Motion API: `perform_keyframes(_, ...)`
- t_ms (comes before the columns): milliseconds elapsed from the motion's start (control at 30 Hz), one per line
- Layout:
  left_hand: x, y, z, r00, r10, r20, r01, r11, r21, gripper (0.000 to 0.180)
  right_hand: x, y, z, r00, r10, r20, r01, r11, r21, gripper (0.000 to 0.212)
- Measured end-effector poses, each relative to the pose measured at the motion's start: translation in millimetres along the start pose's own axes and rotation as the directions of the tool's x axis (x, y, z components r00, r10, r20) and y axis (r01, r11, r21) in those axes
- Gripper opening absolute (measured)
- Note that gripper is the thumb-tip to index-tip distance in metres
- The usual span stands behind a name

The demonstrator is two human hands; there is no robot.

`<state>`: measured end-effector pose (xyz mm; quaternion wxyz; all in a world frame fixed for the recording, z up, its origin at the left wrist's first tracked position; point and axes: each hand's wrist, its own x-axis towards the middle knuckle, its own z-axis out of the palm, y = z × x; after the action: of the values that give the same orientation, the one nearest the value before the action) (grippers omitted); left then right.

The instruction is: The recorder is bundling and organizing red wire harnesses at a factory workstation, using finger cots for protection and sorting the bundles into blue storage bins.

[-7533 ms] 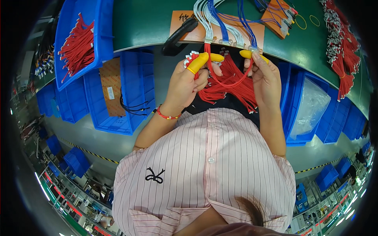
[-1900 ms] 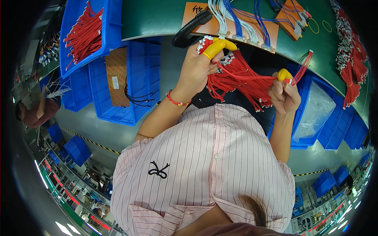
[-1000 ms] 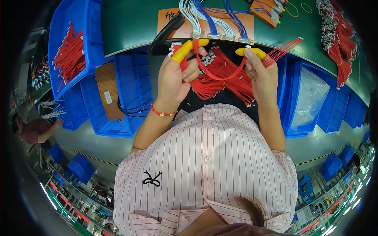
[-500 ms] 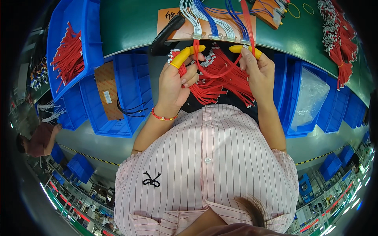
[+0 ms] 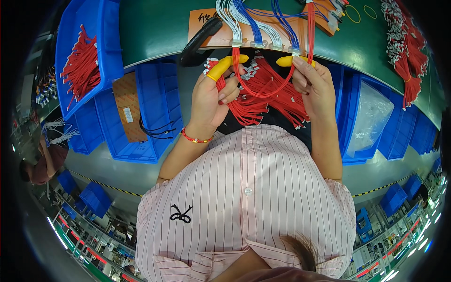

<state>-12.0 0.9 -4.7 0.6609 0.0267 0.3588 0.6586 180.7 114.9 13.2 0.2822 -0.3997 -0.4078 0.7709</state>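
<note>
My left hand, with a yellow finger cot on its index finger, is closed around a bundle of red wires with white connectors at their ends. Its covered fingertip touches a red wire harness just below a white connector. That harness loops down and rises to my right hand. There, thumb and yellow-covered index finger pinch it by a connector at the orange board's edge. A second red strand runs upward from behind the right fingers. White wires and blue wires reach the board's edge from behind.
More red harnesses lie below my hands. A black handle-like object rests by the board on the green table. Blue bins stand left and right, one holding red wires. Another person is at far left.
My right hand has shifted slightly right, and the red strand above it has swung right and now stands more upright. The left hand has barely moved, still holding the bundle.
</note>
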Motion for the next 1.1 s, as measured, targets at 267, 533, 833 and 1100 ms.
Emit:
perform_keyframes(267, 0, 1, 3, 1.0, -0.012, -0.02, 0.012, 1.0, -0.006, 0.04, 1, 5, 0, 0.999, 0.038, 0.025, -0.043, 0.967, 0.25, 0.025)
perform_keyframes(533, -2, 4, 17, 0.988, 0.153, 0.028, -0.156, 0.975, 0.158, 0.039, -2, 3, 5, 0.994, 0.026, -0.102, -0.023, 0.999, 0.027, 0.028)
perform_keyframes(833, 9, 13, 28, 0.995, 0.088, 0.047, -0.097, 0.966, 0.241, 0.031, -16, 13, 3, 0.978, -0.125, -0.17, 0.109, 0.989, -0.103, 0.027)
perform_keyframes(1100, 12, 13, 25, 0.995, 0.046, 0.083, -0.067, 0.96, 0.273, 0.029, -7, 9, 6, 0.988, -0.119, -0.097, 0.112, 0.991, -0.073, 0.027)
